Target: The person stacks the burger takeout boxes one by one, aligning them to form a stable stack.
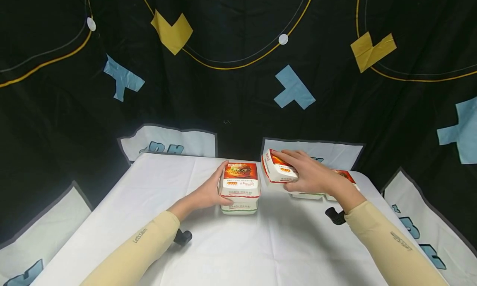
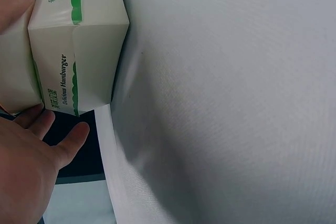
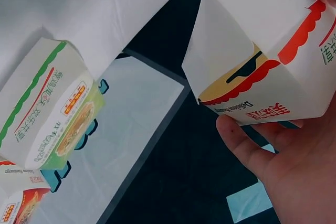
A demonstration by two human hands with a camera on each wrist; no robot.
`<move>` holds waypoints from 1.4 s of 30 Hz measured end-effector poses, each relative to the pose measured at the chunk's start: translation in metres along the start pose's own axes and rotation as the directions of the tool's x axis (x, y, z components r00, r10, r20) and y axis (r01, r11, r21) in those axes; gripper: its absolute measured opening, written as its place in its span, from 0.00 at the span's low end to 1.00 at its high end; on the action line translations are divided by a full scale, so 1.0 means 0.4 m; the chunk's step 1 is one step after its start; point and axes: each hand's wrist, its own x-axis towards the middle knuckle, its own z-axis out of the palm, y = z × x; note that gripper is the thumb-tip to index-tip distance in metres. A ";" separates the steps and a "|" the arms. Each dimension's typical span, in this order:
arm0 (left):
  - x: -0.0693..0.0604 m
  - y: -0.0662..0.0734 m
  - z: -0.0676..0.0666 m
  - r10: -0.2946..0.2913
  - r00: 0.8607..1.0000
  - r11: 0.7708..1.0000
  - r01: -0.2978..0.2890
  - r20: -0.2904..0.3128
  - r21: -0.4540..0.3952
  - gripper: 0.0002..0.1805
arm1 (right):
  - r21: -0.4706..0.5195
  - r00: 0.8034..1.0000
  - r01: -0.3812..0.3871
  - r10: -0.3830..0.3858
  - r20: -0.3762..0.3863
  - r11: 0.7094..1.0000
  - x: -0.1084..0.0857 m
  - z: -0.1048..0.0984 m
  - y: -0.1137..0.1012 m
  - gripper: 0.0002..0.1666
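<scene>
Two burger boxes stand stacked near the middle of the table: a red-topped box [image 1: 241,182] over a green-trimmed box [image 2: 84,51]. My left hand [image 1: 210,191] grips the upper one from its left side, thumb at the front and fingers toward the back. My right hand [image 1: 311,172] holds another red-trimmed burger box [image 3: 262,61], tilted and raised off the table. Below and right of it are a green burger box [image 3: 52,108] and a further red burger box [image 1: 347,176], partly hidden by the right hand and wrist.
White cloth covers the table [image 1: 223,248], whose far edge lies just behind the boxes. A black curtain [image 1: 231,103] with coloured patches hangs beyond it. Black wrist mounts [image 1: 182,237] show beneath both forearms.
</scene>
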 end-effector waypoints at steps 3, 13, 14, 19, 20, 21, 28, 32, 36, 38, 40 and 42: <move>0.001 0.001 0.002 -0.002 1.000 1.000 0.002 0.001 -0.010 0.73 | 0.000 1.000 -0.003 0.003 0.010 1.000 0.011 -0.001 -0.003 0.56; -0.002 0.005 0.003 0.014 1.000 0.999 -0.014 0.000 -0.035 0.73 | 0.004 0.999 0.047 -0.047 0.010 0.999 0.048 -0.008 -0.018 0.55; 0.000 0.005 0.002 0.016 1.000 0.999 -0.016 0.000 -0.035 0.73 | 0.003 0.998 0.056 -0.056 0.008 0.998 0.053 -0.010 -0.020 0.55; 0.004 0.005 0.004 0.024 1.000 0.999 -0.023 0.011 -0.027 0.73 | -0.014 0.997 0.078 -0.077 0.014 0.997 0.069 -0.018 -0.034 0.55; 0.003 0.006 0.004 0.021 1.000 0.999 -0.021 0.010 -0.024 0.73 | -0.016 0.997 0.078 -0.078 0.014 0.997 0.071 -0.020 -0.039 0.55; 0.003 0.007 0.004 0.019 1.000 1.000 -0.019 0.007 -0.021 0.74 | -0.019 0.997 0.077 -0.077 0.015 0.997 0.075 -0.022 -0.044 0.55; 0.001 0.004 0.000 0.004 1.000 1.000 -0.004 0.000 -0.007 0.74 | -0.051 0.996 0.083 -0.082 0.023 0.995 0.099 -0.026 -0.074 0.54; -0.002 0.002 0.000 0.014 1.000 1.000 -0.014 0.001 -0.022 0.73 | -0.058 0.995 0.104 -0.103 0.015 0.993 0.112 -0.021 -0.081 0.53; -0.003 0.003 0.000 0.025 1.000 0.999 -0.025 -0.001 -0.022 0.73 | -0.068 0.989 0.149 -0.150 -0.009 0.986 0.124 -0.020 -0.089 0.53; -0.003 0.004 0.000 0.025 1.000 0.999 -0.025 0.000 -0.021 0.73 | -0.076 0.986 0.164 -0.165 -0.015 0.984 0.129 -0.021 -0.094 0.53; -0.003 0.006 -0.001 0.028 1.000 0.999 -0.028 0.000 -0.022 0.73 | -0.076 0.984 0.173 -0.175 -0.021 0.982 0.133 -0.024 -0.101 0.52; -0.002 0.006 -0.001 0.026 1.000 0.999 -0.026 0.002 -0.023 0.74 | -0.074 0.984 0.177 -0.179 -0.021 0.982 0.137 -0.027 -0.108 0.52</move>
